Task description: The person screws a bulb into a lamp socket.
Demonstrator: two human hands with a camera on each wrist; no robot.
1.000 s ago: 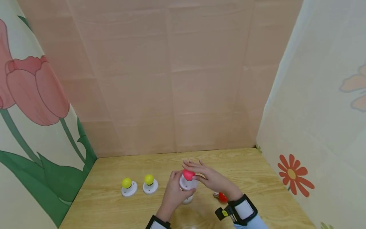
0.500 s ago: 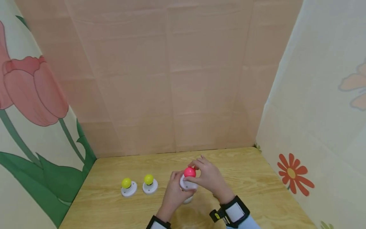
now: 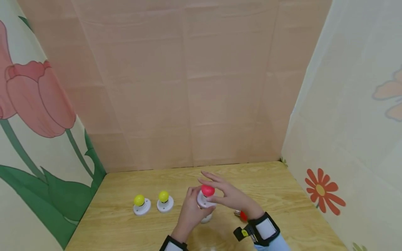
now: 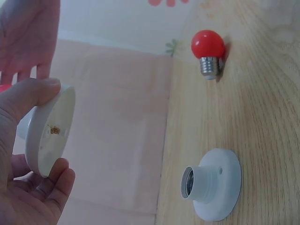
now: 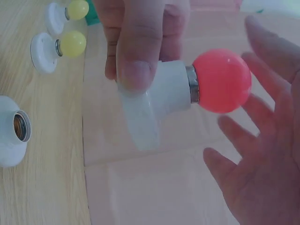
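Note:
My left hand [image 3: 192,212] grips a white lamp holder [image 5: 171,86] by its round base, thumb on one side and fingers on the other. A red bulb [image 5: 222,80] sits in that holder's mouth, with a narrow band of its metal cap showing. My right hand [image 3: 235,198] is around the bulb's rounded end with fingers spread and fairly straight. In the right wrist view gaps show between most fingertips and the bulb; whether any finger touches it I cannot tell. The underside of the held base [image 4: 51,136] faces the left wrist camera.
A second white lamp holder [image 4: 218,185] with a bare socket stands on the wooden table [image 3: 119,230] below my hands. Another red bulb [image 4: 207,44] lies to its right. Two holders with yellow bulbs, one at left [image 3: 142,205] and one nearer [image 3: 165,203], stand upright.
Half a second ago my right thumb and fingers pinched the red bulb; now they have loosened and spread, the hand turned back to the right. My left hand and the holder stay nearly still.

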